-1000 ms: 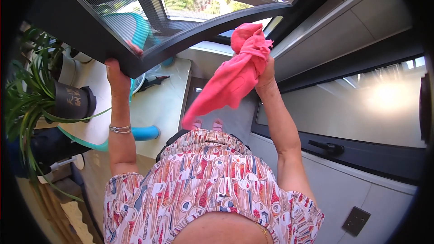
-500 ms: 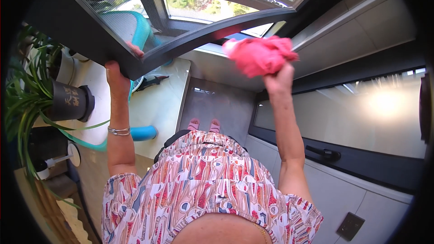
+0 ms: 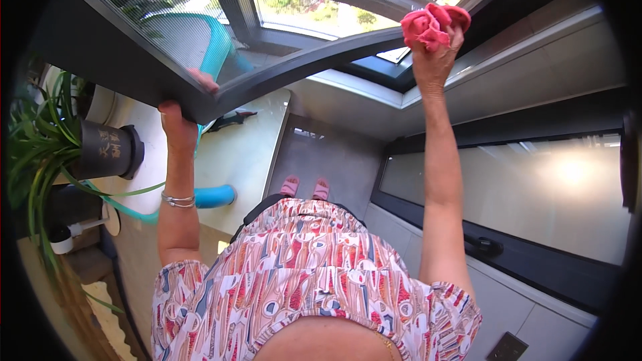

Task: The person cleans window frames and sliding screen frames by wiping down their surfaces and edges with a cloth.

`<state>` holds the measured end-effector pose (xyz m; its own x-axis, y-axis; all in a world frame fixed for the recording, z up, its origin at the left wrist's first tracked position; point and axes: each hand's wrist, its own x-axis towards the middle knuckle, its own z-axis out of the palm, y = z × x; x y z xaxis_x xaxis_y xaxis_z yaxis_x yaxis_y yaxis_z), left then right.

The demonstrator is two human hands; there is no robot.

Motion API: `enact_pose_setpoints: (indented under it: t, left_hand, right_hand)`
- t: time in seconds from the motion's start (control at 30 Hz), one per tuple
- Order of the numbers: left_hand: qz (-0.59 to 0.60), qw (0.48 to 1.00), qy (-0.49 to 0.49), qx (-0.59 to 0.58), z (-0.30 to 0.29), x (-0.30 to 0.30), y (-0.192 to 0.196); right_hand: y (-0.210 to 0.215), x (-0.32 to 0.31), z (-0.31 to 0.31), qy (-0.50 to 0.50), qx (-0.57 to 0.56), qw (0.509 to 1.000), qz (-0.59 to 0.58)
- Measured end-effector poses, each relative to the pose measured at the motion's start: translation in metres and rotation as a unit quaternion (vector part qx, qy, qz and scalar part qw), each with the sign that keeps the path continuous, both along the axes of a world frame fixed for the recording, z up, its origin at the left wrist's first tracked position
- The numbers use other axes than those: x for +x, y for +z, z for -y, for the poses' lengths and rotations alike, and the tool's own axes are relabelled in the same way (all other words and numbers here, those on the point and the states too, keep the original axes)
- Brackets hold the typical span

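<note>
My right hand (image 3: 436, 65) is bunched around a crumpled pink cloth (image 3: 426, 27). The cloth lies against the far end of the lower rail of a dark-framed window sash (image 3: 267, 75), where the sash meets the outer frame. My left hand (image 3: 179, 127) grips the sash's near lower corner, its thumb on the near side. Pink fingertips show through the mesh screen (image 3: 157, 40) on the other side. A bracelet circles my left wrist.
A potted plant (image 3: 100, 150) with long leaves stands at the left on a white counter (image 3: 251, 140). A teal-blue tube (image 3: 214, 196) lies there too. A frosted glass door (image 3: 535, 180) with a black handle (image 3: 484, 246) is at the right.
My right hand has carried the pink cloth up and to the right, to the far end of the sash's lower rail. My left hand keeps its grip on the corner.
</note>
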<state>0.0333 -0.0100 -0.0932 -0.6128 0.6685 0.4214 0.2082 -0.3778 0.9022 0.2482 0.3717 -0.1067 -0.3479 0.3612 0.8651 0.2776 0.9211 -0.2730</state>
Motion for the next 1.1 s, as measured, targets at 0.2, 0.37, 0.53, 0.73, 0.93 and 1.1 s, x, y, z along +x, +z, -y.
enact_pose_setpoints:
  t: [0.2,0.37,0.53,0.73,0.93,1.1]
  left_hand:
    - [0.008,1.000,-0.002,0.010,-0.003,0.005,0.004]
    - [0.012,0.999,0.003,0.041,-0.004,0.002,0.000]
    - [0.015,0.999,0.007,0.033,-0.006,0.002,0.001]
    - [0.152,0.983,-0.060,0.085,-0.003,0.001,-0.010]
    - [0.111,0.992,-0.035,0.041,0.008,-0.020,-0.026]
    - [0.001,1.000,0.011,-0.020,-0.002,-0.011,-0.008]
  right_hand:
    - [0.011,-0.003,0.022,-0.056,-0.065,0.995,-0.050]
    - [0.009,-0.020,0.080,-0.033,-0.009,0.999,-0.026]
    - [0.015,-0.043,0.163,0.088,-0.026,0.995,-0.035]
    - [0.021,-0.081,0.258,0.315,-0.042,0.947,-0.049]
    - [0.024,-0.081,0.244,0.320,0.077,0.944,-0.019]
    - [0.018,-0.058,0.185,0.240,0.152,0.958,0.032]
